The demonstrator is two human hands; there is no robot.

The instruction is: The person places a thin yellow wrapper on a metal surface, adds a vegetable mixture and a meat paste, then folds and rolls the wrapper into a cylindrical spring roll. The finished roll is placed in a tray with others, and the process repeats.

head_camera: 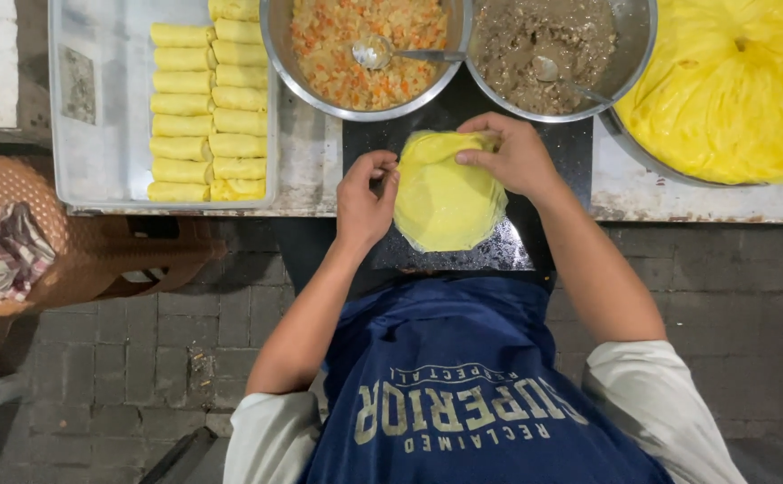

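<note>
The thin yellow crepe (445, 202), judged soft, light and easily torn, is pinched at its far folded edge by the right hand (512, 157) and at its side by the left hand (363, 202), each grip lightly closed on it.

Street-side food stall: worn metal counter (306, 170) over brick paving (140, 358); filling bowls (279, 54), tray (104, 152) of rolled yellow wraps (207, 108).

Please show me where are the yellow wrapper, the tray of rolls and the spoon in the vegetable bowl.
yellow wrapper (447, 199), head view, its flat middle.
tray of rolls (104, 166), head view, bare floor.
spoon (372, 52), head view, its bowl.
</note>
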